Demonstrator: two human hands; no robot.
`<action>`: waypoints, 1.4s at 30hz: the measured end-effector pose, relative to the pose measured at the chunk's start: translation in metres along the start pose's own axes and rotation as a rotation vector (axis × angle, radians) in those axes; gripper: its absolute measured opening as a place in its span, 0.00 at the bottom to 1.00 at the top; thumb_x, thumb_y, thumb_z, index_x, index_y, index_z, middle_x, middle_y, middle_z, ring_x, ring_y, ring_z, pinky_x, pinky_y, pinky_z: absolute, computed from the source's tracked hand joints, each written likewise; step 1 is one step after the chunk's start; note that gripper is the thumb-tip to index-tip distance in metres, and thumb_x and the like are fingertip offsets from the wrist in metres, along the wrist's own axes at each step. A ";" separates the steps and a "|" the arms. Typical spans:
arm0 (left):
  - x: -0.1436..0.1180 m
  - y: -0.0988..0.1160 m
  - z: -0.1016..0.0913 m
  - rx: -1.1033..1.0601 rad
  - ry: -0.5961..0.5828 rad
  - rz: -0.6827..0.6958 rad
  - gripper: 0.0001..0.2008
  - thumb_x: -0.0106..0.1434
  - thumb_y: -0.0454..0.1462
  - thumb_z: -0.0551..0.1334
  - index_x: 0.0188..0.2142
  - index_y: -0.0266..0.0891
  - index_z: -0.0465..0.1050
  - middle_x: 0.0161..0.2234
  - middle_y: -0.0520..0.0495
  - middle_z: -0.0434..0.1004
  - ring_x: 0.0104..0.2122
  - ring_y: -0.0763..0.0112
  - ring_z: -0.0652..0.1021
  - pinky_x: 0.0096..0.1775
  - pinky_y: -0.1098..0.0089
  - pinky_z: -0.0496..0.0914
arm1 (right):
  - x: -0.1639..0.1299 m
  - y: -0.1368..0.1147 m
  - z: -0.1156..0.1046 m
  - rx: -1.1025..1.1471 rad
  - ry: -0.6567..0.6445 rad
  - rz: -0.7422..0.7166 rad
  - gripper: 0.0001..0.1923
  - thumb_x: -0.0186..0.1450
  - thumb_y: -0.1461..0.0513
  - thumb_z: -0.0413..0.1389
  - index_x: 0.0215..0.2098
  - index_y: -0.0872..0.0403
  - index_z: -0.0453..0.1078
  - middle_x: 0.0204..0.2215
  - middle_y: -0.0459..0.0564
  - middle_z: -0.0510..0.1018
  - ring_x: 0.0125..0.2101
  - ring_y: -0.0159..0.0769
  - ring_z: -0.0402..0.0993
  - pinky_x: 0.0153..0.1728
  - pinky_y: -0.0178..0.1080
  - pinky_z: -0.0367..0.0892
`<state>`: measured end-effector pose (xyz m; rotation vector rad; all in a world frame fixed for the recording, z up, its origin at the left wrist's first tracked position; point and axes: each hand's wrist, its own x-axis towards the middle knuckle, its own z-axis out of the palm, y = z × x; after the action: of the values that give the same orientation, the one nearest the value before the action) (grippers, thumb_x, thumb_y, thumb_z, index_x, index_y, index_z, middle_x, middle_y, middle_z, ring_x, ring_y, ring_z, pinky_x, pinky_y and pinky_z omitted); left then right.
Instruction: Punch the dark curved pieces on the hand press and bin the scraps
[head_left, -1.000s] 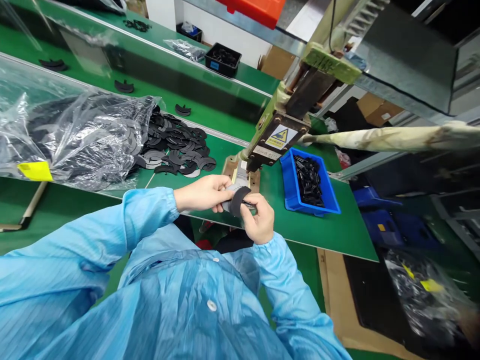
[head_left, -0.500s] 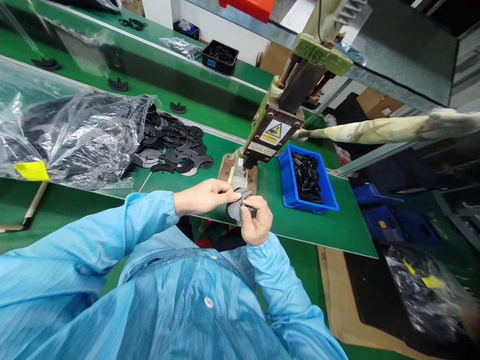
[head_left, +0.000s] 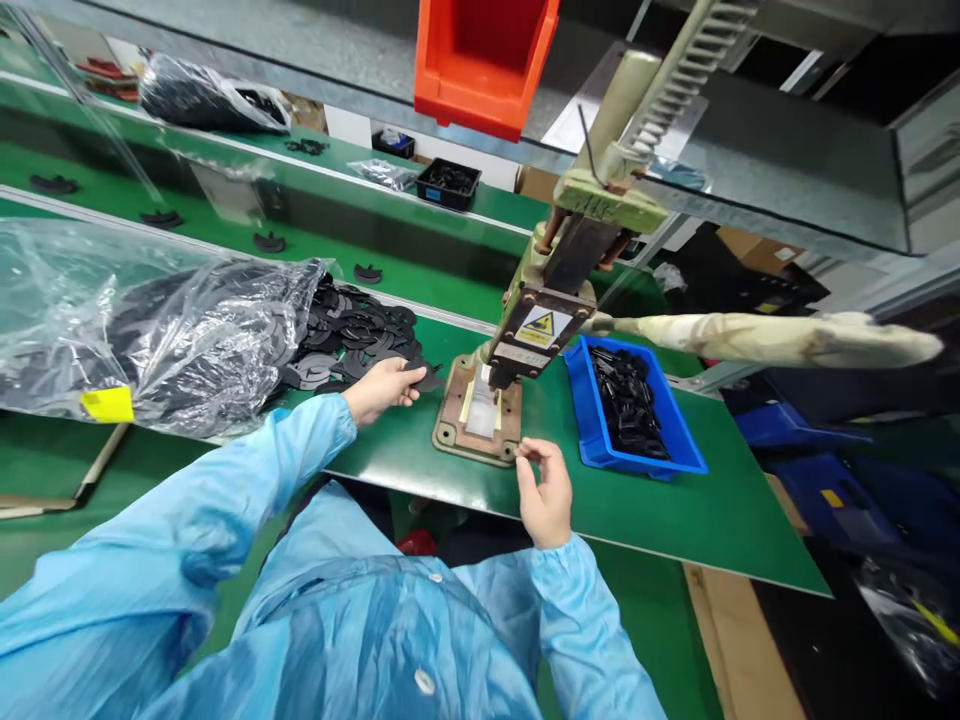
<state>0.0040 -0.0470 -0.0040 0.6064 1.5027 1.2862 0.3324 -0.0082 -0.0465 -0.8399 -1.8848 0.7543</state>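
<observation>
Crescent piece (head_left: 429, 379), dark and thin-looking, is pinched in my left hand (head_left: 381, 392) by one end, between thumb and fingers, just left of the press base (head_left: 456, 412). The loose pile (head_left: 360, 328) lies right beyond that hand. For handling these, I'd say pinch lightly near one end so the curve hangs free and no neighbour from the pile tags along; bending one seems the easy mistake. Fingertips clear of the press (head_left: 543, 330) head too, obviously. Pose-wise, my left forearm reaches forward, knuckles up. My right hand (head_left: 546, 490) hovers over the worktop (head_left: 420, 460) by the base's near corner, fingers half curled; can't tell if anything tiny's in there. Blue bin (head_left: 630, 463) sits just right of it.
</observation>
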 end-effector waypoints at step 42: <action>-0.043 -0.087 0.001 0.878 -0.110 0.635 0.24 0.77 0.52 0.55 0.28 0.43 0.68 0.32 0.51 0.75 0.34 0.67 0.76 0.40 0.67 0.66 | 0.158 0.089 -0.138 -0.845 -0.240 0.670 0.23 0.72 0.49 0.59 0.59 0.52 0.71 0.59 0.55 0.77 0.56 0.40 0.77 0.57 0.51 0.78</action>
<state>0.0404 -0.1103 -0.0684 1.8015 1.8259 0.9423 0.4227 0.1919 0.0164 -2.0523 -2.1616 0.4140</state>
